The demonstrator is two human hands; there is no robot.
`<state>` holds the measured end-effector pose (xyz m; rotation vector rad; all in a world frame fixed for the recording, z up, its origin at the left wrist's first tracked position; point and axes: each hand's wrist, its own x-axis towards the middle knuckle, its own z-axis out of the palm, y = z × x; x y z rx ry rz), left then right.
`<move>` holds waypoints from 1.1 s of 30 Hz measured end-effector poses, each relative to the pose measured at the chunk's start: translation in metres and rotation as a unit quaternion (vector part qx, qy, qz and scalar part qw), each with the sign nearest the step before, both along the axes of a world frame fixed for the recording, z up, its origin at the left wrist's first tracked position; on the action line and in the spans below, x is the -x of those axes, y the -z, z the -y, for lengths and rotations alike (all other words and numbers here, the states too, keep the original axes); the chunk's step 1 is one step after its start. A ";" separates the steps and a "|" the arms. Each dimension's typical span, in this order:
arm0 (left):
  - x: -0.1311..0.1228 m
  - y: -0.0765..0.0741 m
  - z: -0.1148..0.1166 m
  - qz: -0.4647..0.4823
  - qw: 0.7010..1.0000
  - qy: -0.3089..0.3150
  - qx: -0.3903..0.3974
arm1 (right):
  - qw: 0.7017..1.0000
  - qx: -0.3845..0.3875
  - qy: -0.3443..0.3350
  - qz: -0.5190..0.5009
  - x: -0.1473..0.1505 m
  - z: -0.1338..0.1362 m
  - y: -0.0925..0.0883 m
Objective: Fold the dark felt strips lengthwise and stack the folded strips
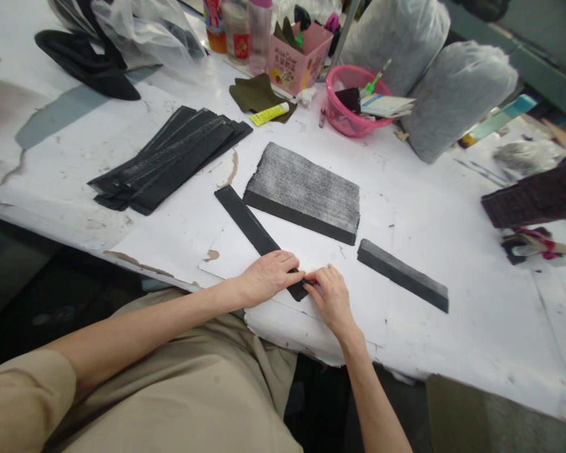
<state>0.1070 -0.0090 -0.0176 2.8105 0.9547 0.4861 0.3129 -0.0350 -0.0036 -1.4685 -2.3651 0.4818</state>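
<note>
A long black strip (248,221) lies diagonally on white paper (349,296) near the table's front edge. My left hand (268,275) rests on the strip's near end, fingers curled down over it. My right hand (331,298) pinches the same end from the right, fingertips meeting those of the left hand. A second dark strip (402,274) lies to the right of my hands, apart from them. Beyond the hands sits a flat grey-black slab (306,190).
A fanned stack of black strips (170,158) lies at the left. At the back stand a pink basin (351,100), a pink box (298,55), bottles (238,26), a yellow tube (270,114) and grey padded bags (453,94). Dark pieces (535,201) lie at the right.
</note>
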 end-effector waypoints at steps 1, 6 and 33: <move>-0.001 0.000 0.001 -0.002 1.000 0.002 -0.001 | 1.000 -0.003 0.002 0.006 0.000 0.000 0.000; -0.004 0.007 0.003 0.023 1.000 0.021 0.004 | 1.000 -0.017 0.007 0.015 0.004 0.003 -0.003; -0.003 0.002 0.005 0.006 1.000 0.025 -0.016 | 0.996 0.011 0.032 -0.081 -0.021 0.013 0.013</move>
